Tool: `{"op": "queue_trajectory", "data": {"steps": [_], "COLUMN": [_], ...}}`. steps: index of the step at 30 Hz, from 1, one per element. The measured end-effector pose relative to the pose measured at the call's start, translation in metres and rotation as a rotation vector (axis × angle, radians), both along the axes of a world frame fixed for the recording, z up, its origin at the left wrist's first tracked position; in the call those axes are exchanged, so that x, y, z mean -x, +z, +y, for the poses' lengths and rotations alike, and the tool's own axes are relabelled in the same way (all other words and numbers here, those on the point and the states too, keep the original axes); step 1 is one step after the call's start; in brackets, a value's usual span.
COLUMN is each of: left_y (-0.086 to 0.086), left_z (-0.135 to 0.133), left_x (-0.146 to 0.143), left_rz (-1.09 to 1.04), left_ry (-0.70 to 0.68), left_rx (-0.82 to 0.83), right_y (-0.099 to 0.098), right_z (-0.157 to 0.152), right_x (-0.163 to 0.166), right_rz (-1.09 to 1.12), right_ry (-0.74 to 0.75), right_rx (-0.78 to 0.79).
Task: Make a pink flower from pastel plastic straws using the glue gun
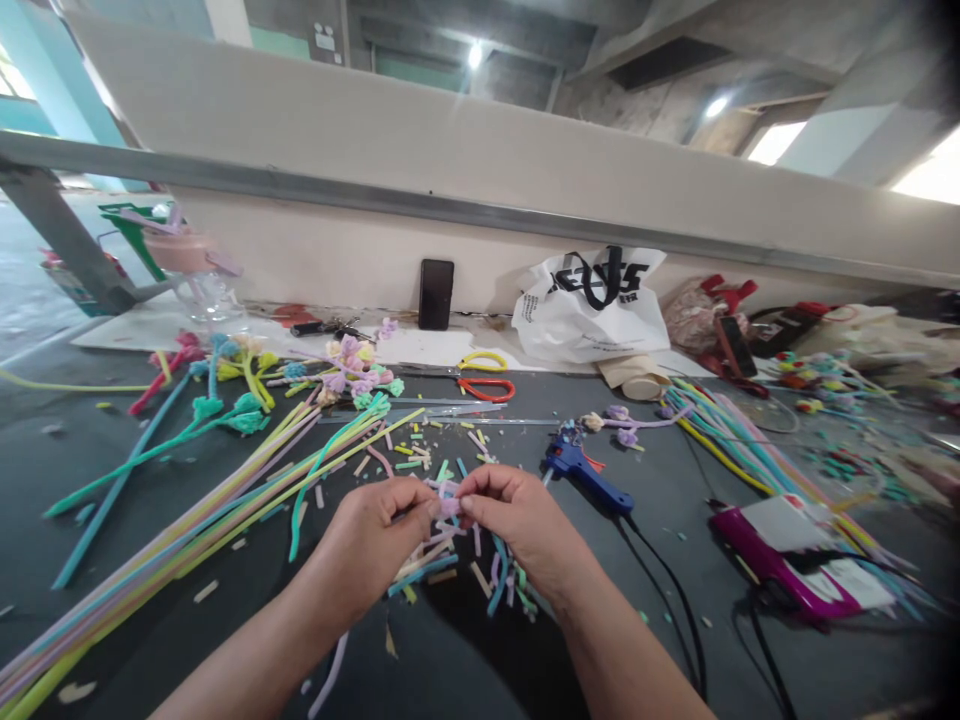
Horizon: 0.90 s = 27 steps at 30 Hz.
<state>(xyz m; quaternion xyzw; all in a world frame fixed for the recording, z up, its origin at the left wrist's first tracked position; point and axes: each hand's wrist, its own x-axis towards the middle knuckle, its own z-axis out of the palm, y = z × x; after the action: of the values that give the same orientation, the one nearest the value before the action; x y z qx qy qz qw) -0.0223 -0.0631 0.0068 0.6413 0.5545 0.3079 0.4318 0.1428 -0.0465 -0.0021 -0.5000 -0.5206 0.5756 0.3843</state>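
Note:
In the middle of the head view, my left hand (382, 530) and my right hand (517, 520) meet over the table, fingertips pinched on a small lilac pipe cleaner piece (448, 505). Its exact shape is partly covered by my fingers. Beneath and around it lie cut pipe cleaner bits (424, 570) in several colours. To the left stretches a bundle of long pipe cleaners (202, 520). A blue glue gun (589, 475) rests just beyond my right hand. Farther back are scissors (486, 375) with one yellow and one red handle.
Finished pipe cleaner flowers (356, 372) lie at the back left, near a pink-lidded cup (187, 265). A phone (436, 295) leans on the white board, left of a white bag (592, 315). A magenta-and-white device (799, 555) with black cords sits at right.

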Motion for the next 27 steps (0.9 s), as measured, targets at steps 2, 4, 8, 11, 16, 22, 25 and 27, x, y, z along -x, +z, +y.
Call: {"op": "queue_trajectory", "data": {"steps": [2,4,8,11,16,22,25,27], "left_y": [-0.001,-0.002,-0.009,-0.015,-0.014,-0.012,-0.014,-0.015], "left_z": [0.000,0.001,0.006,0.009,0.009,0.009,0.009,0.009], "left_x": [0.000,0.000,0.003,0.006,0.006,0.006,0.006,0.006], "left_rz": [-0.008,-0.031,-0.173,-0.326,-0.478,-0.529,-0.536,-0.534], "left_ry": [0.002,0.005,0.011,0.000,0.023,0.064,0.077,0.082], "left_rx": [0.027,0.060,0.110,0.199,0.291,0.322,0.322,0.319], "right_y": [-0.001,-0.001,0.000,0.001,-0.002,-0.010,-0.014,-0.017], "right_z": [0.000,0.000,0.002,0.005,0.008,0.011,0.014,0.015], "right_x": [-0.001,-0.002,-0.006,-0.008,-0.009,-0.008,-0.010,-0.010], "right_rz": [-0.004,-0.002,0.003,-0.031,-0.228,-0.437,-0.523,-0.584], "right_ry": [0.006,0.027,0.005,-0.118,-0.238,-0.227,-0.227,-0.208], "right_rx": [-0.002,-0.003,-0.039,-0.122,-0.236,-0.293,-0.335,-0.381]}}
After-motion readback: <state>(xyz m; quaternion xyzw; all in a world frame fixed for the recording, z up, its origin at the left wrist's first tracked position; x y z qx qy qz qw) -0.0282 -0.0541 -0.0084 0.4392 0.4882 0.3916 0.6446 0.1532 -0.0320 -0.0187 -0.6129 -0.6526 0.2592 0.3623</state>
